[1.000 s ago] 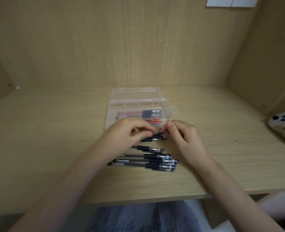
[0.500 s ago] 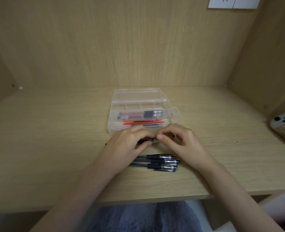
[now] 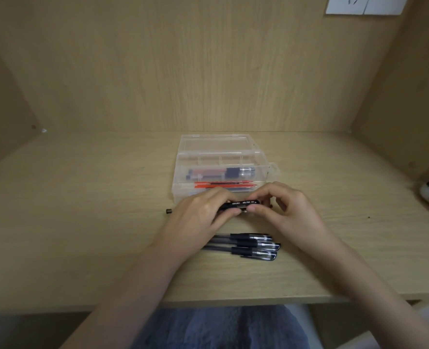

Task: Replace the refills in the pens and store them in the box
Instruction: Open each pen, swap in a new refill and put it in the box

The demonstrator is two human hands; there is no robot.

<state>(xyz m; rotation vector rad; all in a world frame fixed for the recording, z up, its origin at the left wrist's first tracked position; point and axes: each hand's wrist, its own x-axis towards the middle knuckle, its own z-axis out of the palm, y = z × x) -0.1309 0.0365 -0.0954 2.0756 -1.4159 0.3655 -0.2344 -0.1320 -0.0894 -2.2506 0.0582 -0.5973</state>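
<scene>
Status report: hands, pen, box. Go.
Left hand and right hand both grip one black gel pen. Clear plastic box open behind, red refills inside. Clear-barrelled pens lie on wooden desk; nothing blocks the box.

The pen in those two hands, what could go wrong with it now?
The left hand and the right hand both pinch the black pen at its middle, so if it comes apart, a part might slip out and drop. The small black piece lies loose on the desk and could roll away or get lost. The loose pens lie close beneath the wrists and might get knocked.
</scene>
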